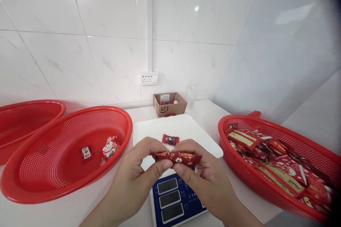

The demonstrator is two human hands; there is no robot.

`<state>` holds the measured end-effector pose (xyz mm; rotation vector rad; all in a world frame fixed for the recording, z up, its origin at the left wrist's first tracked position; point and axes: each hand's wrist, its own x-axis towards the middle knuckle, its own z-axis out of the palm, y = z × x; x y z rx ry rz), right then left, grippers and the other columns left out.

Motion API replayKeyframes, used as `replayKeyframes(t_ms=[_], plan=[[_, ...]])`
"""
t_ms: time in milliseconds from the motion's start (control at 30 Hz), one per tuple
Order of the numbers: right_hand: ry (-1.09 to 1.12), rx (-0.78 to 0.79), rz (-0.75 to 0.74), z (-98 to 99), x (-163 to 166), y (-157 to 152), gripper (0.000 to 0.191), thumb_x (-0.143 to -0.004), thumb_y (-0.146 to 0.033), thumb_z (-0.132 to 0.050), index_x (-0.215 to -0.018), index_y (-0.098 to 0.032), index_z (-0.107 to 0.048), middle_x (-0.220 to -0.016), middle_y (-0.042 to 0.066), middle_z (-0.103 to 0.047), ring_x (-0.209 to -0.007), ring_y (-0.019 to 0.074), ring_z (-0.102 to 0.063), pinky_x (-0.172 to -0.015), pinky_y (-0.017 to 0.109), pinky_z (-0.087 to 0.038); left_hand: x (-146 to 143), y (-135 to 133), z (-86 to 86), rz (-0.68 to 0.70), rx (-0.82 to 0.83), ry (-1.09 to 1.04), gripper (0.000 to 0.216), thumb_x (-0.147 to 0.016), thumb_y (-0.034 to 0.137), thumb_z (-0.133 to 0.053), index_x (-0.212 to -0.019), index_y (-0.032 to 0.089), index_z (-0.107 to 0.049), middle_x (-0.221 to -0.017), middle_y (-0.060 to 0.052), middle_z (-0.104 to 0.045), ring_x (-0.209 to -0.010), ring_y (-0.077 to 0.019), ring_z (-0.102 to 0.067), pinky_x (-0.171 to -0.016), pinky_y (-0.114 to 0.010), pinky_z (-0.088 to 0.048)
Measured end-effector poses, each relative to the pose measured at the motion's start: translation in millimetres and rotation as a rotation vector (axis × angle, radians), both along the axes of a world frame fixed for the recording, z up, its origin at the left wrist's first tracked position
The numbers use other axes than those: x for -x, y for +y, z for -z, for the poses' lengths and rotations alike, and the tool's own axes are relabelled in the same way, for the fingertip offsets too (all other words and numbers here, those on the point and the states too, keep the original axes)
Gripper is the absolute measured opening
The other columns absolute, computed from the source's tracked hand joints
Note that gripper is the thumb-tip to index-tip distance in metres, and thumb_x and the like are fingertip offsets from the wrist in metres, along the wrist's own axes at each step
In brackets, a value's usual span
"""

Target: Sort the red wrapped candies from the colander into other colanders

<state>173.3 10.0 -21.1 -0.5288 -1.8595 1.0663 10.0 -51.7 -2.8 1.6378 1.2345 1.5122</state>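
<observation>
Between both hands, above the scale, I hold a red packet [183, 159] with gold and white flower prints. My left hand [141, 166] pinches its left part, thumb in front and fingers behind. My right hand [201, 173] grips the right part the same way, the two thumbs almost touching. Just beyond my fingers a small dark red wrapped packet [171, 139] lies on the white pan of the scale [149, 127]. The blue panel [190, 204] with three displays sits below my hands, partly hidden by them.
To the right, a red basket [222, 134] holds many red packets. The left red basket [129, 131] has a few packets inside; another red basket [60, 104] stands beyond it. At the back are a cardboard box [170, 109] and a clear bottle [191, 95] near the wall.
</observation>
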Motion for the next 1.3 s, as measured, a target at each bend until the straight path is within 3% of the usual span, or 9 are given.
replayKeyframes(t_ms=[267,733,1300], plan=[[0.075,-0.197,0.068,-5.2,0,-3,0.012,-0.085,-0.021,-0.065,-0.096,-0.028,-0.066,-0.088,0.000,-0.066,-0.084,0.0149,-0.063,-0.072,0.025,-0.051,1,-4,1.7,0.026,-0.073,0.023,0.014,-0.086,0.022,-0.066,-0.094,0.033,-0.067,-0.088,0.002,-0.062,-0.083,-0.0139,-0.056,-0.073,-0.023,-0.045],[0.086,-0.338,0.101,-9.8,-3,-6,0.018,-0.084,-0.017,-0.067,-0.098,-0.028,-0.068,-0.090,0.001,-0.068,-0.083,0.0136,-0.066,-0.073,0.024,-0.055,4,-9,3.7,0.048,-0.062,0.014,0.023,-0.082,0.021,-0.070,-0.100,0.036,-0.065,-0.097,0.003,-0.062,-0.095,-0.0141,-0.056,-0.084,-0.023,-0.045],[0.078,-0.420,0.106,-12.1,-4,-7,0.017,-0.084,-0.020,-0.068,-0.101,-0.024,-0.067,-0.090,0.002,-0.067,-0.083,0.0126,-0.066,-0.072,0.021,-0.056,3,-9,2.8,0.076,-0.144,0.035,0.025,-0.085,0.014,-0.065,-0.101,0.034,-0.065,-0.097,0.003,-0.063,-0.093,-0.0124,-0.058,-0.080,-0.021,-0.048]])
